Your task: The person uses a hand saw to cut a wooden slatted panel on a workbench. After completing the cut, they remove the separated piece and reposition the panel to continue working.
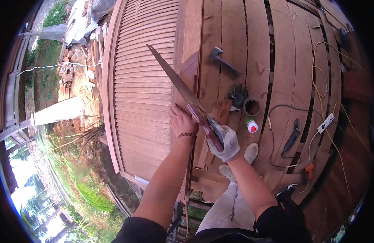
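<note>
A handsaw (170, 76) with a long tapering blade and a dark reddish-brown handle slants up and left over a wooden louvered panel (144, 81). My right hand (224, 143), in a whitish glove, is closed around the saw's handle. Bare but for a beaded bracelet at the wrist, my left hand (182, 120) rests on the panel's plain side frame, close beside the saw. Its fingers lie against the wood; the thumb is hard to make out. Whether the teeth touch the wood, I cannot tell.
On the plank floor to the right lie a dark-headed hammer-like tool (224, 62), a dark glove (238, 96), a round tin (251, 107) and a red-capped bottle (252, 125). Farther right are a corded power tool (292, 135), a white power strip (325, 123) and an orange tool (309, 169).
</note>
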{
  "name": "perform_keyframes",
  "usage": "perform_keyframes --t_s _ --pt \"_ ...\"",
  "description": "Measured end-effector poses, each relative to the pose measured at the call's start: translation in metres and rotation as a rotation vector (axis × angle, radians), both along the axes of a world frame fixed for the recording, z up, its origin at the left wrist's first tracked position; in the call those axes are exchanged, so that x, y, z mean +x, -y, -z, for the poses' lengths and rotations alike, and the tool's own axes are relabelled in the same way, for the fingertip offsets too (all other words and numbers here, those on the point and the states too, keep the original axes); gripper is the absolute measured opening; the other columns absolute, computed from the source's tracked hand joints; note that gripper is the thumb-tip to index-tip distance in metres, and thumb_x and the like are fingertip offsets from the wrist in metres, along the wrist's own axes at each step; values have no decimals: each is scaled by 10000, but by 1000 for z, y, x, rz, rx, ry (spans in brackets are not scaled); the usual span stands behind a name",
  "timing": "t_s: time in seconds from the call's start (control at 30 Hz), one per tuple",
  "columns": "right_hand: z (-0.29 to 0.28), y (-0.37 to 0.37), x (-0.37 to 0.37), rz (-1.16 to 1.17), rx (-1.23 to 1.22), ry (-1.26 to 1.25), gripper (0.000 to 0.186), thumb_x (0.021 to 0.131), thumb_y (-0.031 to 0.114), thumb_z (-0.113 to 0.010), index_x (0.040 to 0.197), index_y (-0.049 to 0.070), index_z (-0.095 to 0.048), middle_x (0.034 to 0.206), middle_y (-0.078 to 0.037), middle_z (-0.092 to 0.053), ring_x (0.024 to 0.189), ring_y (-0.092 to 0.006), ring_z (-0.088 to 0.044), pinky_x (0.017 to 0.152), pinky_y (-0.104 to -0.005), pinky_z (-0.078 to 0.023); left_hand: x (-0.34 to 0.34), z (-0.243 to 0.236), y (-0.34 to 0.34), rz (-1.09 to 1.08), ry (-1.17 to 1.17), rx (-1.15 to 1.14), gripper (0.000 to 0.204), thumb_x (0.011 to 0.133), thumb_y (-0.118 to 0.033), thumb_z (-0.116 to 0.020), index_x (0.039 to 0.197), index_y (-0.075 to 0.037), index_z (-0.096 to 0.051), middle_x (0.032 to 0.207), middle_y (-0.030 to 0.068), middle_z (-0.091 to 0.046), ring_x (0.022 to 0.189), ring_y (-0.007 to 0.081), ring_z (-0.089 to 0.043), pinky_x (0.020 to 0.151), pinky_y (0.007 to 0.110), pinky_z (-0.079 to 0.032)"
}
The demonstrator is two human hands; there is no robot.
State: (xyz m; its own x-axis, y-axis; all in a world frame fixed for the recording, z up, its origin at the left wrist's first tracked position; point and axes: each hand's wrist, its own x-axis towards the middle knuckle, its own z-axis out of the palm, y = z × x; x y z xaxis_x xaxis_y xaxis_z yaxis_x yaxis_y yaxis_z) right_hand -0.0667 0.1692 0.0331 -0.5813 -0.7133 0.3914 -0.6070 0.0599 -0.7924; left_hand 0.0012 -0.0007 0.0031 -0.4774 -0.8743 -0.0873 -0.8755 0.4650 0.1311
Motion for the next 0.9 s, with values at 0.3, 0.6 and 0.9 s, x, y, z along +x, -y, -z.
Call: perform_keyframes --t_s 0.3,0.6,0.9 --pt "31 -28 9 0 39 -86 515 722 146 -741 1190 -5 -590 1039 -194 -681 730 -319 -646 694 -372 -541 -15 1 6 0 -58 -26 783 818 -429 -678 1347 77 -398 1256 242 -495 1210 404 -482 1011 457 -402" --pt "-7 -100 40 -15 146 -172 552 699 99 -731 1216 -13 -573 1121 -187 -654 720 -310 -638 663 -378 -545 -7 -4 6 -70 -27 49 809 775 -406 -721 1353 50 -384 1270 228 -485 1230 405 -467 1041 455 -396" --pt "3 23 -7 17 27 58 581 723 86 -722 1265 -25 -543 1163 -209 -655 725 -331 -642 703 -403 -549 -5 6 4 -13 -35 13 763 811 -392 -690 1352 62 -401 1284 221 -486 1215 393 -481 1014 457 -402"
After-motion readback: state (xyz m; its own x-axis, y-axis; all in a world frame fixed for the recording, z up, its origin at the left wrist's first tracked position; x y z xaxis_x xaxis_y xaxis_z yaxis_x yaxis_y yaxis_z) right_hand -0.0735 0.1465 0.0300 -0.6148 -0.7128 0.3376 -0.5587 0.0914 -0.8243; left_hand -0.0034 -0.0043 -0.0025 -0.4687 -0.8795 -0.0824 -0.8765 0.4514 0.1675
